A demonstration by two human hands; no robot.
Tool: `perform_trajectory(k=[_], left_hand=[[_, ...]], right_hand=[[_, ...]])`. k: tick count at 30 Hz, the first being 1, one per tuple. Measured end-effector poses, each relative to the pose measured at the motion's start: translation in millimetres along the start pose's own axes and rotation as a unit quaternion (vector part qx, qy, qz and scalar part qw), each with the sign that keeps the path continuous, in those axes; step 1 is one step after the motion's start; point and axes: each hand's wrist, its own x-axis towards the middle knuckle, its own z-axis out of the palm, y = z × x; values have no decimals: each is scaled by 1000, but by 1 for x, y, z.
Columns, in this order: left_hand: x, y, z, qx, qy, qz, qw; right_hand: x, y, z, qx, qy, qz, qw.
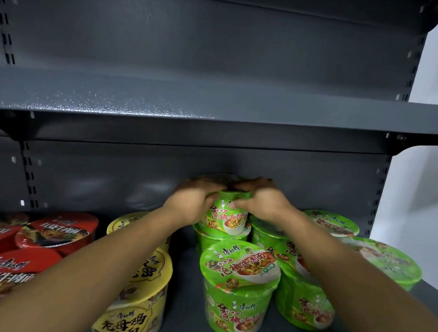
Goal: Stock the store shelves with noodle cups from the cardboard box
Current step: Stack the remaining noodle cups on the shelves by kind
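Partway, I'd say: left hand (192, 201) and right hand (263, 206) both curl round a green noodle cup (228, 217) stacked on a second green cup (212, 238) mid-frame on the lower shelf (184, 289); red cups (23, 272) and yellow cups (142, 277) sit lower left; upper shelf (164, 105) left to fill, box unseen.

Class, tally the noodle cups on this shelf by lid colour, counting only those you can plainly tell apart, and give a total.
Green cups: 7, counting the stacked cup held by the left hand and right hand
Yellow cups: 2
Red cups: 3 plain, more cut off at the left edge
Total: 12 plainly seen
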Motion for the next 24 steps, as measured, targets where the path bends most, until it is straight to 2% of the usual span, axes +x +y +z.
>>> perform_trajectory(k=[8, 12, 15, 20, 24], left_hand=[[-4, 2, -4, -19, -15, -9, 1000], [-2, 8, -5, 4, -26, -28, 999], [4, 15, -11, 26, -45, -44, 998], [21, 40, -12, 70, -1, -39, 997], [37, 61, -1, 71, 13, -28, 997]], right_hand=[[2, 2, 2, -44, -7, 18, 999], [6, 15, 0, -86, -69, 43, 993], [12, 26, -8, -70, -107, 33, 991], [7, 57, -48, -37, -52, -42, 997], [4, 109, -66, -70, -103, 21, 992]])
